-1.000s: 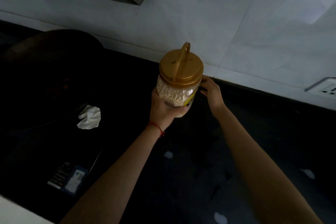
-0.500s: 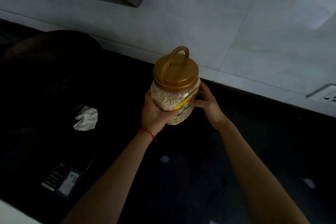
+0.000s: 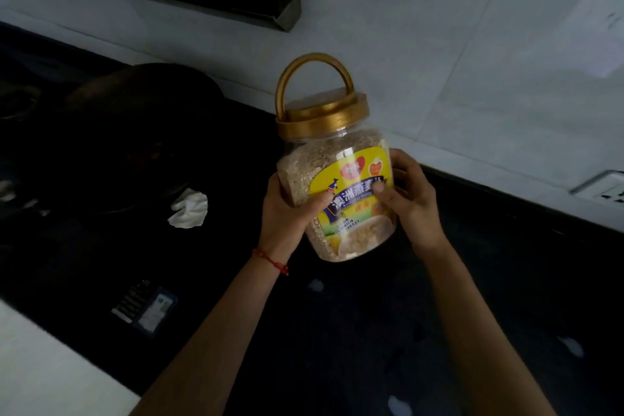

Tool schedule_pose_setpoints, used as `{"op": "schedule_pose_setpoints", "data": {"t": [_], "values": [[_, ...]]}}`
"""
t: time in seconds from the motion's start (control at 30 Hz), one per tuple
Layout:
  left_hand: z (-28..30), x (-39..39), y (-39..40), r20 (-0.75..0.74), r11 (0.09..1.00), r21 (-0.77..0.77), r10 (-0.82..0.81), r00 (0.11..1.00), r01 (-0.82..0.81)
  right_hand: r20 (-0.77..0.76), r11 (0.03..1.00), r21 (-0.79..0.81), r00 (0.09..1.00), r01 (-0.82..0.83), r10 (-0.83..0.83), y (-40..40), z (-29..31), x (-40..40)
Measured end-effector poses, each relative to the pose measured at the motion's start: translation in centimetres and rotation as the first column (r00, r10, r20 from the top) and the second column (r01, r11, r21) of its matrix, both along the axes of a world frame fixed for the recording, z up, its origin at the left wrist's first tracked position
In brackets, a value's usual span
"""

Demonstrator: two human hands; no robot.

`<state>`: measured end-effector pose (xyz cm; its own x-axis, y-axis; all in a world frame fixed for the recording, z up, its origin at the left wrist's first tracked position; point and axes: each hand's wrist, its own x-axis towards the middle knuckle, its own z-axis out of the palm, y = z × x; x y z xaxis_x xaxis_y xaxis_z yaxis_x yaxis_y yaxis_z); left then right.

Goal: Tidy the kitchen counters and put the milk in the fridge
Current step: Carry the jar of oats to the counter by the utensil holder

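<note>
I am seeing bare black counter [image 3: 388,331] lying open beneath my arms and running right toward the wall socket [image 3: 604,184]. On the left a crumpled white tissue [image 3: 189,209] and a dark round pan [image 3: 141,132] are crowding the way, with the hood [image 3: 283,10] hanging above

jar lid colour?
Gold, handle included; the lid shows clearly in the head view.

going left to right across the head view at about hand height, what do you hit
crumpled white tissue → left hand → oats jar → right hand → wall socket
</note>
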<state>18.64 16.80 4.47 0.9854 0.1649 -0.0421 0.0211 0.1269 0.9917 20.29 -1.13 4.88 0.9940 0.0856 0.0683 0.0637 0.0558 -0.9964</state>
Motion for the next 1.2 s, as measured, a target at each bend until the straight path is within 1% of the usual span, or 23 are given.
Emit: {"op": "schedule_pose_setpoints", "data": {"t": [0.07, 0.13, 0.23, 0.3, 0.5, 0.6, 0.7, 0.8, 0.97, 1.07, 1.2], "values": [[0.7, -1.3, 0.3, 0.000, 1.000, -0.022, -0.004, 1.000, 0.004, 0.012, 0.997, 0.057, 0.999, -0.045, 0.044, 0.2, 1.2, -0.7], [1.4, -2.7, 0.5, -0.007, 0.998, -0.067, -0.023, 1.000, 0.023, -0.015, 0.986, 0.124, 0.994, -0.110, 0.112, 0.5, 2.0, -1.5], [2.6, -4.9, 1.2, 0.003, 0.994, -0.105, -0.020, 1.000, 0.020, -0.051, 0.964, 0.172, 0.976, -0.202, 0.213, 1.7, 3.5, -3.5], [3.2, -6.6, 2.0, 0.012, 0.994, -0.110, 0.008, 1.000, -0.007, -0.049, 0.959, 0.184, 0.972, -0.216, 0.229, 2.9, 4.3, -5.1], [4.4, -13.8, 6.3, 0.018, 0.978, -0.160, 0.138, 0.990, -0.133, -0.051, 0.956, 0.235, 0.980, -0.177, 0.194, 8.7, 4.6, -12.2], [4.6, -18.3, 9.8, 0.014, 0.964, -0.201, 0.182, 0.983, -0.175, -0.085, 0.944, 0.265, 0.971, -0.196, 0.225, 12.6, 4.7, -16.6], [4.6, -23.2, 14.2, -0.023, 0.949, -0.230, 0.219, 0.976, -0.218, -0.117, 0.930, 0.280, 0.953, -0.237, 0.278, 17.1, 4.6, -21.3], [4.2, -28.7, 19.2, -0.082, 0.936, -0.197, 0.280, 0.957, -0.291, -0.134, 0.915, 0.281, 0.933, -0.289, 0.335, 22.2, 4.6, -26.1], [2.9, -38.0, 26.7, -0.188, 0.879, -0.176, 0.412, 0.892, -0.443, -0.194, 0.872, 0.242, 0.859, -0.425, 0.473, 30.6, 3.4, -32.8], [2.6, -42.3, 31.0, -0.195, 0.836, -0.171, 0.490, 0.850, -0.522, -0.197, 0.848, 0.225, 0.830, -0.480, 0.522, 35.6, 3.0, -35.9], [2.7, -46.1, 36.4, -0.192, 0.797, -0.145, 0.559, 0.807, -0.587, -0.188, 0.807, 0.181, 0.785, -0.562, 0.590, 41.6, 2.9, -38.7]]}}
